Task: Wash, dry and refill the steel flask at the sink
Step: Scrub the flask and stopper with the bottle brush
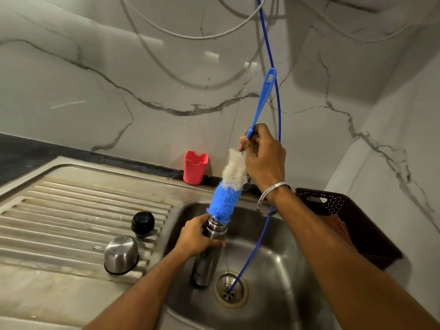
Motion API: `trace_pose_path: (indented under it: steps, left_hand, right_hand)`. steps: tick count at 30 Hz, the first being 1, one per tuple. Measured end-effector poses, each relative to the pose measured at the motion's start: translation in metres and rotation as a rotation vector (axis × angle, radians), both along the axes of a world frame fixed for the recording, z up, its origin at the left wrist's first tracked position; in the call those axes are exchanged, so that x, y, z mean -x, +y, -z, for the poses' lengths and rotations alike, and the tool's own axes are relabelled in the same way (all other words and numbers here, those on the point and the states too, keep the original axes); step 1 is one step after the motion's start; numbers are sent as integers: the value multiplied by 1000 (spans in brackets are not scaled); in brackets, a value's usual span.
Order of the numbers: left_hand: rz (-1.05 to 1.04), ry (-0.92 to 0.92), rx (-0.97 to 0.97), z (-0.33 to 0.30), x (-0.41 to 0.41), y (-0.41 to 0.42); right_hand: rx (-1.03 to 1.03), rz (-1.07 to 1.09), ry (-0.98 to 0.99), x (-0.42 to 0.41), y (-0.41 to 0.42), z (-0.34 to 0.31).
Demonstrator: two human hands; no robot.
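The steel flask (206, 260) stands upright in the sink basin (281, 256), uncapped. My left hand (196, 236) grips its neck. My right hand (264, 158) holds the blue handle of a bottle brush (227, 191) above it. The brush's blue-and-white bristle head slants down, and its blue tip sits at the flask's mouth. The flask's steel cup lid (121, 254) lies upside down on the drainboard (71, 210), with the black stopper (142, 223) just behind it.
A thin blue hose (250, 256) hangs from above into the drain (230, 290). A red plastic holder (195, 166) stands against the marble wall. A dark brown perforated basket (345, 220) sits right of the sink. Grey cables loop overhead.
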State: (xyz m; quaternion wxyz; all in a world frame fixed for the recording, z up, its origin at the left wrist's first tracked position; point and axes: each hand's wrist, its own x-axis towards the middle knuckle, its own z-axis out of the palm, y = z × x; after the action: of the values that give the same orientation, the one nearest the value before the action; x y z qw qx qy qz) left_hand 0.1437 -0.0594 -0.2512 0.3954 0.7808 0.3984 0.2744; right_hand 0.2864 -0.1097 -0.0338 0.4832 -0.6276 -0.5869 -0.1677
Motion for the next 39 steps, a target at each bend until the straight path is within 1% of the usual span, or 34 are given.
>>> trace_pose_path:
  steps: [2,4,10,13,16,19,22,25,33,35,37,39]
  left_hand:
    - [12,6,-13,1,0,0]
    - [35,8,-24,2,1,-1]
    - [63,17,-67,10,-2,-2]
    - [87,14,-60,10,-5,-2]
    - [106,32,-59,11,-4,-5]
    - [122,14,-78,7,-2,-7]
    - [119,-1,-80,2,2,-14]
    - [113,9,-79,0,5,-20]
    - [86,29,-50,-2,10,-32]
    - [80,25,-50,-2,9,-34]
    - [85,24,-57,-2,9,-39]
    - [101,30,-61,-1,8,-41]
  right_hand:
    - [2,24,4,-4,2,9]
    - [47,49,0,-10,3,17]
    - [191,-17,60,-11,-16,41]
    - [338,-34,74,-4,-24,60]
    - [453,69,82,-2,-29,86]
    - [461,45,162,-4,-29,98]
    - [529,83,101,1,-33,104]
    - [470,121,69,10,-43,114]
    - [457,98,195,25,-58,126]
    - [478,108,205,25,-60,127]
    - [533,139,165,24,-63,132]
    - [564,166,166,23,-67,138]
